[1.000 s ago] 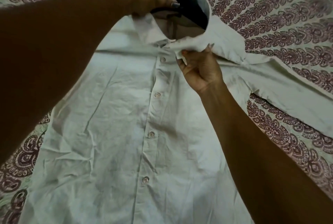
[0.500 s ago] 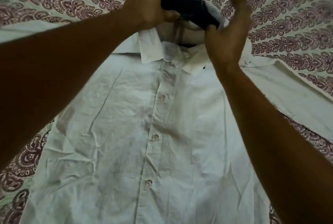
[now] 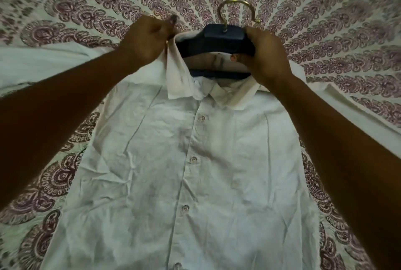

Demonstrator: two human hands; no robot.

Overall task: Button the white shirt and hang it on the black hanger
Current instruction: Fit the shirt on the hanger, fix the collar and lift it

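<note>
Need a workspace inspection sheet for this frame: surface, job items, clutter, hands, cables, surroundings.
Surface: cream bedsheet with maroon paisley print, spread under everything.
Job's things: wrinkled white button-up shirt lies flat, front up, and the placket buttons in view look fastened; black hanger with brass hook sits in the collar opening.
Clutter: nothing seen.
Hands: left hand pinches the collar's left side; right hand grips the hanger's right end.
Cables: nothing seen.
Surroundings: the sheet fills the view; nothing else seen.
</note>
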